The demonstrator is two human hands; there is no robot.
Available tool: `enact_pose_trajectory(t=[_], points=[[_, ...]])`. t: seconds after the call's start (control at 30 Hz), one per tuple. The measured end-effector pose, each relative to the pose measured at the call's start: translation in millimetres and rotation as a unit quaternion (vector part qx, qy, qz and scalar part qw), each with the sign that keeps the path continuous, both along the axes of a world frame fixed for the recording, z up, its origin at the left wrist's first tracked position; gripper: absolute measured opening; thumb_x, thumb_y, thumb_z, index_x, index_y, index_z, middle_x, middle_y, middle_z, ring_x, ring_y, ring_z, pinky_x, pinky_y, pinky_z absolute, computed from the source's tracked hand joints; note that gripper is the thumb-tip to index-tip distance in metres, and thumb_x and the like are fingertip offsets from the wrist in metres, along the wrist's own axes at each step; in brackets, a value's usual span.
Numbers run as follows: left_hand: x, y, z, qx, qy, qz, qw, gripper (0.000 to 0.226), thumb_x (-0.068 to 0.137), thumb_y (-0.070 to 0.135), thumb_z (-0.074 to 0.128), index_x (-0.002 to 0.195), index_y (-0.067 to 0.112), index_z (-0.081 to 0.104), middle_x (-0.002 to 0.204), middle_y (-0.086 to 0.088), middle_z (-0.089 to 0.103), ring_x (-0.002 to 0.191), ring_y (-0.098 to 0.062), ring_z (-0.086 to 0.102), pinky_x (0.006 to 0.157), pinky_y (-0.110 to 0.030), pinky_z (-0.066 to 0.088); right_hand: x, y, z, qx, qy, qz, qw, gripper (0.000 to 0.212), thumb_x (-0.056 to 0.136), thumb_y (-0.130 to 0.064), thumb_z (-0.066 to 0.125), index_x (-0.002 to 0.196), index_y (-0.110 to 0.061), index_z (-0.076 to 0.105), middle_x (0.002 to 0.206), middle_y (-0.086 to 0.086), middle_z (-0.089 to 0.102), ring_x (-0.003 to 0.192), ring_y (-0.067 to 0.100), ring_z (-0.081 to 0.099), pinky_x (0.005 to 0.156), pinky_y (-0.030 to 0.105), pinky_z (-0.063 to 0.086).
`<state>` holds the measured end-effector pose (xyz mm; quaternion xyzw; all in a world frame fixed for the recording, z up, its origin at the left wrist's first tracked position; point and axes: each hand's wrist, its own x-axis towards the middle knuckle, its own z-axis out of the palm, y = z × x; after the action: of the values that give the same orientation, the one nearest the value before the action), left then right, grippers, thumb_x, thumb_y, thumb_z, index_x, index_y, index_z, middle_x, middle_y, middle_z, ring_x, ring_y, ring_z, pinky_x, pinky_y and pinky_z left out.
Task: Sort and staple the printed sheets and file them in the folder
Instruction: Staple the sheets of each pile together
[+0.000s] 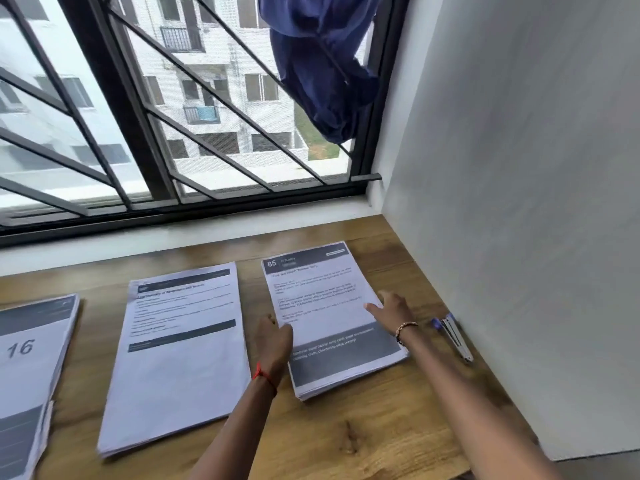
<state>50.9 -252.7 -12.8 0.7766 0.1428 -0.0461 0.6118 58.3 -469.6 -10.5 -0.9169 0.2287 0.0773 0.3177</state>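
Three stacks of printed sheets lie on the wooden desk (363, 438). The right stack (318, 299), headed "85", sits between my hands. My left hand (273, 337) touches its left edge. My right hand (389, 308) rests flat on its right side, fingers straight. The middle stack (180, 362) lies left of my left hand. A left stack (31, 368), showing "16", is cut off by the frame edge. A blue and silver stapler (453, 336) lies by the wall, right of my right wrist. No folder is in view.
A white wall (519, 202) bounds the desk on the right. A barred window (173, 133) and its sill run along the back. A blue cloth (322, 64) hangs at the window's upper right corner.
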Motion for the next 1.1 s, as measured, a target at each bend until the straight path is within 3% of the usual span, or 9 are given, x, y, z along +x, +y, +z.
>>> enact_pose_trajectory(t=[0.1, 0.17, 0.27, 0.37, 0.47, 0.63, 0.83, 1.03, 1.1], points=[[11.8, 9.4, -17.2, -0.027, 0.038, -0.012, 0.999, 0.020, 0.070, 0.008, 0.051, 0.052, 0.013, 0.060, 0.061, -0.002, 0.064, 0.064, -0.025, 0.060, 0.056, -0.036, 0.045, 10.8, 6.6, -13.8, 0.006, 0.026, -0.009, 1.000, 0.043, 0.083, -0.034, 0.063, 0.114, -0.003, 0.059, 0.121, 0.015, 0.059, 0.116, 0.031, 0.050, 0.093, 0.036, 0.046], [17.4, 15.1, -27.0, -0.051, 0.064, -0.045, 0.996, 0.020, 0.077, 0.006, 0.056, 0.069, 0.016, 0.071, 0.079, -0.004, 0.073, 0.079, -0.026, 0.068, 0.071, -0.042, 0.056, 14.5, 8.5, -17.8, 0.000, 0.036, -0.025, 0.999, 0.042, 0.083, -0.034, 0.064, 0.111, -0.002, 0.060, 0.119, 0.015, 0.058, 0.116, 0.031, 0.050, 0.093, 0.036, 0.046], [17.0, 17.4, -22.3, -0.117, 0.087, -0.082, 0.986, 0.027, 0.090, -0.002, 0.050, 0.108, 0.010, 0.065, 0.109, -0.008, 0.068, 0.099, -0.026, 0.066, 0.091, -0.046, 0.052, 13.8, 10.7, -18.1, 0.052, 0.035, -0.065, 0.996, 0.032, 0.081, -0.029, 0.068, 0.096, -0.002, 0.061, 0.102, 0.012, 0.061, 0.097, 0.028, 0.058, 0.074, 0.029, 0.044], [17.5, 21.2, -17.1, -0.093, 0.075, -0.101, 0.988, 0.024, 0.092, -0.002, 0.045, 0.106, 0.014, 0.055, 0.114, -0.009, 0.063, 0.102, -0.026, 0.062, 0.091, -0.043, 0.051, 14.0, 13.9, -18.0, 0.086, 0.033, -0.079, 0.993, 0.017, 0.081, -0.017, 0.067, 0.073, -0.005, 0.059, 0.078, 0.006, 0.059, 0.077, 0.022, 0.056, 0.058, 0.024, 0.036], [16.0, 30.9, 0.0, -0.060, 0.060, -0.121, 0.989, 0.018, 0.095, 0.004, 0.044, 0.109, 0.015, 0.048, 0.114, -0.009, 0.059, 0.104, -0.027, 0.059, 0.092, -0.045, 0.051, 20.0, 23.6, -12.1, 0.120, 0.026, -0.105, 0.987, 0.032, 0.076, -0.003, 0.064, 0.050, -0.009, 0.046, 0.064, 0.004, 0.047, 0.062, 0.015, 0.044, 0.048, 0.024, 0.027], [20.1, 69.0, 27.4, -0.042, 0.013, -0.060, 0.997, 0.012, 0.096, 0.003, 0.042, 0.105, 0.008, 0.049, 0.103, -0.005, 0.058, 0.092, -0.020, 0.056, 0.068, -0.025, 0.050, 41.8, 64.4, 14.4, 0.200, -0.025, -0.138, 0.970, 0.020, 0.065, 0.003, 0.061, 0.049, -0.006, 0.053, 0.054, 0.004, 0.047, 0.062, 0.017, 0.043, 0.051, 0.024, 0.029], [27.3, 148.0, 37.1, 0.010, -0.005, 0.003, 1.000, 0.029, 0.080, 0.018, 0.049, 0.102, 0.003, 0.060, 0.101, -0.008, 0.064, 0.093, -0.028, 0.060, 0.076, -0.034, 0.049, 68.9, 146.5, 27.3, 0.224, -0.032, -0.046, 0.973, 0.022, 0.062, 0.007, 0.060, 0.047, -0.006, 0.051, 0.043, -0.003, 0.048, 0.048, 0.011, 0.046, 0.047, 0.019, 0.036], [24.8, 210.0, 20.6, 0.071, 0.037, 0.061, 0.995, 0.035, 0.084, -0.008, 0.039, 0.111, 0.001, 0.058, 0.105, -0.009, 0.062, 0.090, -0.021, 0.052, 0.073, -0.024, 0.037, 71.7, 224.4, 17.9, 0.232, -0.025, -0.027, 0.972, 0.017, 0.071, 0.011, 0.054, 0.073, -0.006, 0.054, 0.064, 0.001, 0.054, 0.061, 0.018, 0.048, 0.048, 0.019, 0.034], [21.9, 223.0, 15.6, 0.088, 0.038, 0.052, 0.994, 0.037, 0.084, -0.011, 0.038, 0.114, -0.001, 0.057, 0.109, -0.011, 0.061, 0.094, -0.024, 0.054, 0.073, -0.022, 0.036, 68.2, 243.3, 13.0, 0.202, -0.022, -0.006, 0.979, 0.025, 0.073, 0.003, 0.053, 0.097, -0.003, 0.056, 0.083, 0.008, 0.061, 0.073, 0.022, 0.051, 0.050, 0.020, 0.033]])
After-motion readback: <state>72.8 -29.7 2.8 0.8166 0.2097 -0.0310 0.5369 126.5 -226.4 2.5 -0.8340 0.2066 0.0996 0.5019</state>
